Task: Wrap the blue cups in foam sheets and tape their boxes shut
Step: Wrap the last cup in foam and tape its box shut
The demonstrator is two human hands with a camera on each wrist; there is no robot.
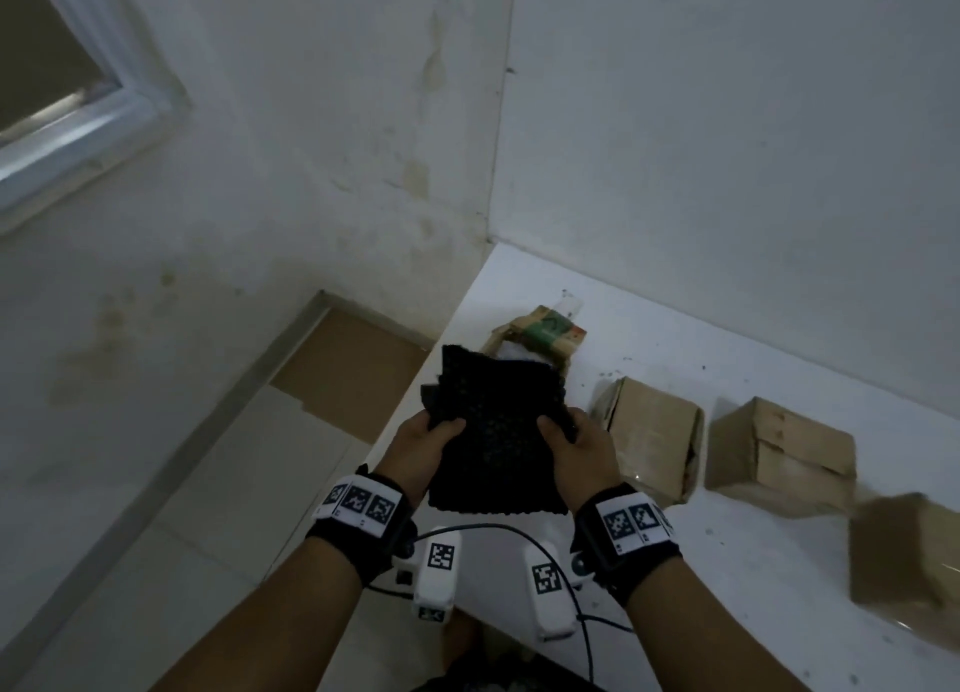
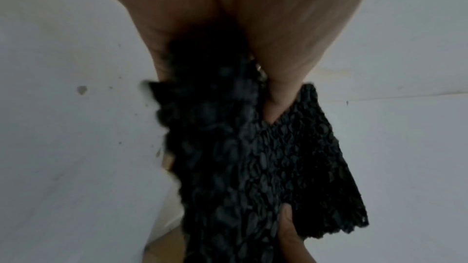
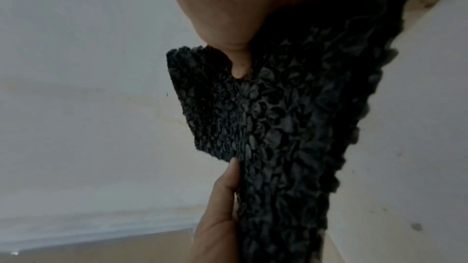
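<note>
Item: black foam sheet (image 1: 493, 431), bubbled texture, seemingly more than one layer, held in the air over the near-left part of the white table (image 1: 727, 561).

Grip, left hand (image 1: 423, 439): my thumb on top and fingers curled under, pinching the sheet's left edge.

Grip, right hand (image 1: 574, 444): the same pinch on the right edge, thumb pressed into the foam.

Blue cups: none in view; I cannot tell where they are.

Boxes: one open cardboard box (image 1: 540, 338) with something white inside, just beyond the sheet; three closed cardboard boxes (image 1: 649, 442) in a row to my right, the nearest blurred. Whether they are taped I cannot tell.

Step in hand, as I judge it: separating or opening out one sheet for wrapping.

Handling note: the foam is limp and clingy. Best peeled apart at a corner with the thumbs sliding in opposite directions, then laid flat on bare table near the open box before any cup goes on it.
</note>
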